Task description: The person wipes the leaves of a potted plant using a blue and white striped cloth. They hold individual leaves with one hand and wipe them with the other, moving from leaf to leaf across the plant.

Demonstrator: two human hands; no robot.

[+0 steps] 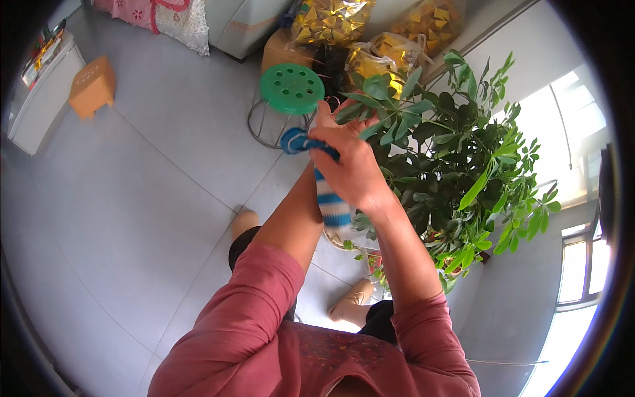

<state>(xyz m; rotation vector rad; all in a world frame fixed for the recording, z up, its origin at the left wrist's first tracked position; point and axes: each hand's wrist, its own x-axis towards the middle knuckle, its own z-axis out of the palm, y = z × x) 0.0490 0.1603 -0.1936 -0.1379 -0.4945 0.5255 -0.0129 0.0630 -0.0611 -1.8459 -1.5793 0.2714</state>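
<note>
My right hand (349, 166) grips a blue and white striped knitted item (333, 201), possibly a sock. Part of it hangs below the fingers against my left forearm, and a rounded blue end (296, 141) sticks out to the left. Just beyond, my left hand (325, 115) reaches forward with its thumb raised; leaves and my right hand cover much of it, so its hold is unclear. A thin pinkish loop shows near its fingers. Both hands are beside a leafy green potted plant (436, 149).
Near my hands, a green round stool (292, 88) on wire legs stands by a cardboard box (285, 52). Plastic bags of shiny gold pieces (333, 20) lie behind. An orange stool (93, 85) stands at the left beside a white cabinet (47, 94). Windows are at the right.
</note>
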